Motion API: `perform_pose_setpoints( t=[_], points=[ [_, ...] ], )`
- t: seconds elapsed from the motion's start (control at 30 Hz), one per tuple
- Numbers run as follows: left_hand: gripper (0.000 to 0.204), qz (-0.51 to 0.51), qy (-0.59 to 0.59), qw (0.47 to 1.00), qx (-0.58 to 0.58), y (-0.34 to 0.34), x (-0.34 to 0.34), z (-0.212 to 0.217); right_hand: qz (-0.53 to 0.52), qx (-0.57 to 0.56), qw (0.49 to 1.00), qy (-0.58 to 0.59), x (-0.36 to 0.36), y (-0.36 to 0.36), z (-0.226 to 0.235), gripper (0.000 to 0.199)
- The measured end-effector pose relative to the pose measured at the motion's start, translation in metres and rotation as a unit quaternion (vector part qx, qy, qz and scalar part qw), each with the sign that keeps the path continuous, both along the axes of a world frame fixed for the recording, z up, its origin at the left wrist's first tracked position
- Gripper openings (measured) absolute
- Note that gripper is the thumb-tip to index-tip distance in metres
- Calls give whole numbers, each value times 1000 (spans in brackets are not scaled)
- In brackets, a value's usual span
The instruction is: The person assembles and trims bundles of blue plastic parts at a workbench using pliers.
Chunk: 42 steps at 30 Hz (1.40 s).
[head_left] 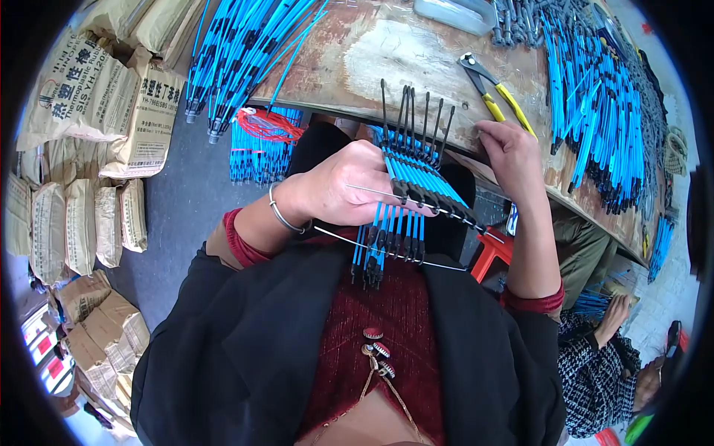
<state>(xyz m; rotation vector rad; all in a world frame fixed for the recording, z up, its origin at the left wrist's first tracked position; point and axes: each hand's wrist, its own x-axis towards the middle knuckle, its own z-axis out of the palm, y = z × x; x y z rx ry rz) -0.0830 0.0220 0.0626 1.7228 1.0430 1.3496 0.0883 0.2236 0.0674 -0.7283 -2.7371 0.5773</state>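
L hand (349, 186) clamped on blue rods (425, 178), prob light n bendy, grab mid-bundle imo. R hand (518, 154) by worktop (394, 44) edge, can't tell if its fingers (501, 131) r together.

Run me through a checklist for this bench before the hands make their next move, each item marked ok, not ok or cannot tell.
1. Left hand has a hold on the bundle of blue rods: ok, it is closed around it.
2. Thin wires kept within the bundle's width: not ok, ends stick out past its sides.
3. Pliers lying on the tabletop: ok, yellow handles toward the person.
4. Right hand clear of the pliers: cannot tell, its fingers are close to the handle ends.
5. Loose blue rods at the left fully over the tabletop: not ok, they reach beyond its edge.
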Motion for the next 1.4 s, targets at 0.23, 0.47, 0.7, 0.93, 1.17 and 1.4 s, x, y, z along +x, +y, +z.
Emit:
perform_pose_setpoints(
  t=[0.23,0.47,0.7,0.93,1.17,1.4],
  points=[
    [40,-24,-23,999,-21,1,0,7,0,2,1000,-13,-4,-1,1,16],
    [20,21,-50,998,13,1,7,-2,5,4,1000,-20,-12,-2,3,15],
    [22,12,-37,999,23,1,6,-8,31,-32,999,20,-14,8,-2,14],
    [21,46,51,993,93,-1,-1,-7,61,-7,998,10,-28,17,-2,14],
    [21,35,0,997,74,-2,-3,-10,82,5,996,20,-41,16,-4,14],
    [21,41,27,995,91,-3,-8,-11,92,5,996,10,-53,15,-6,13]
  ],
)
